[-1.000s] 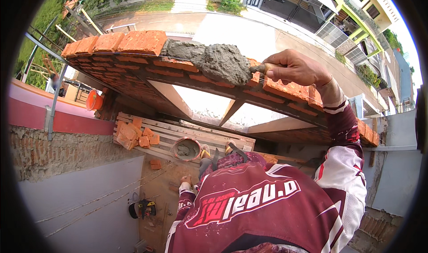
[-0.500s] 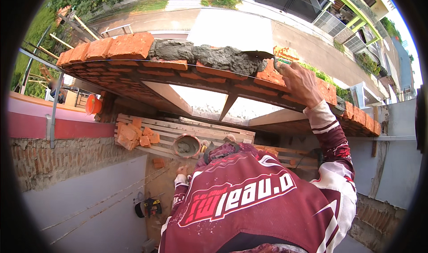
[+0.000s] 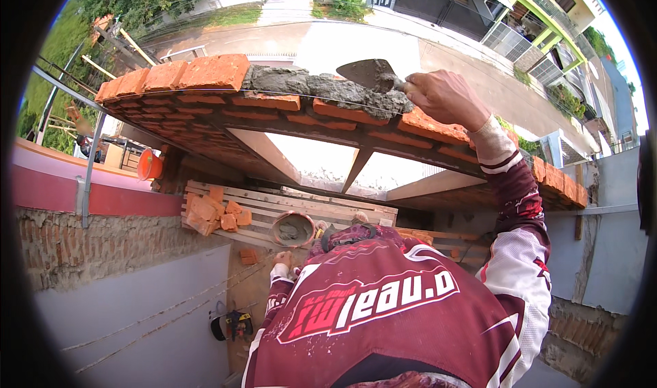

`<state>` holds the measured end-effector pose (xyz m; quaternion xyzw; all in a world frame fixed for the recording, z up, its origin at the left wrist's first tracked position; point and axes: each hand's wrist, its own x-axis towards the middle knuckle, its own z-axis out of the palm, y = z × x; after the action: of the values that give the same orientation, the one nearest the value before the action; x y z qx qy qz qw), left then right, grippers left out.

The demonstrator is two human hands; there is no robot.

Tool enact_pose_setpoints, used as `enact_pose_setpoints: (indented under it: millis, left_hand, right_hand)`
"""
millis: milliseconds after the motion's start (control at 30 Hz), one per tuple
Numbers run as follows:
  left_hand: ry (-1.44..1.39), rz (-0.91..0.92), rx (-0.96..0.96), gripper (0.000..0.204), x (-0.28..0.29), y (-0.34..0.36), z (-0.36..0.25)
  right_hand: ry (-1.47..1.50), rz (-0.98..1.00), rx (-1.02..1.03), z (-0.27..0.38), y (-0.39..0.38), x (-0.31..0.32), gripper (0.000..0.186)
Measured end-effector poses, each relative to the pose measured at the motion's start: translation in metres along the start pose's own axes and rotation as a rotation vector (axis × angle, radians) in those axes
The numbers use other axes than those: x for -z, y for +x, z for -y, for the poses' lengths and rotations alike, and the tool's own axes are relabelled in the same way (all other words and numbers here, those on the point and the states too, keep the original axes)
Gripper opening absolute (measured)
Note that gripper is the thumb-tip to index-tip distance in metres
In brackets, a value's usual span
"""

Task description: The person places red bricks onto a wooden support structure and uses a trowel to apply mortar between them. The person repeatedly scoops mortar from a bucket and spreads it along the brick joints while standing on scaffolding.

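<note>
While the right hand (image 3: 448, 97) grips a trowel (image 3: 369, 73) over mortar (image 3: 321, 87), the left hand (image 3: 282, 259) hangs, grip unclear.

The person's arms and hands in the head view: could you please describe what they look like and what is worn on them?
Both arms wear a long-sleeved sports jersey in dark maroon and white. The right sleeve has a white panel with red markings and a pale ribbed cuff at the wrist. The right hand and left hand are bare, without gloves.

Dull grey metal trowel (image 3: 369, 73) in my grip, rough wet mortar (image 3: 321, 87), coarse matt orange bricks (image 3: 205, 73), pale raw wooden pallet (image 3: 301, 203) below.
</note>
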<state>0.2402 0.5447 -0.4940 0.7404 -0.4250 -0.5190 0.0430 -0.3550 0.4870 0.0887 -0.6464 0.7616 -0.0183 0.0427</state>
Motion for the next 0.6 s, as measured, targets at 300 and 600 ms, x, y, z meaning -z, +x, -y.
enact_pose_setpoints:
  millis: [300, 600]
  left_hand:
    - [-0.071, -0.094, 0.162, 0.051, 0.001, -0.012, 0.029]
    - [0.543, 0.146, 0.098, 0.054, -0.02, -0.089, 0.089]
  right_hand:
    - [-0.169, 0.184, 0.101, 0.03, 0.054, 0.031, 0.037]
    - [0.417, -0.031, 0.323, 0.104, -0.001, 0.036, 0.032]
